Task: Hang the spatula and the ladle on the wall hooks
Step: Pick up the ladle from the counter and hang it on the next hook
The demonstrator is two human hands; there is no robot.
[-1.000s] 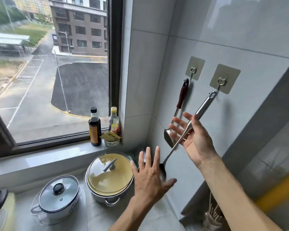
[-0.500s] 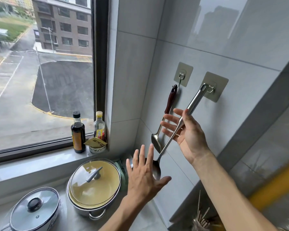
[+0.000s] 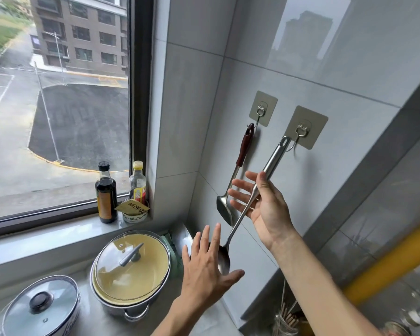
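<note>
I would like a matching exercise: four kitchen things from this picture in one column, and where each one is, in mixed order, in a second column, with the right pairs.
Things:
1. spatula
2. ladle
3. dark bottle
4. yellow pot

Places:
A. standing on the window sill
B. on the counter, under a glass lid
C. hanging alone from the left hook
D. at the right hook, its handle resting across the open right hand

Pairs: 1-C, 2-D, 3-A, 4-B
</note>
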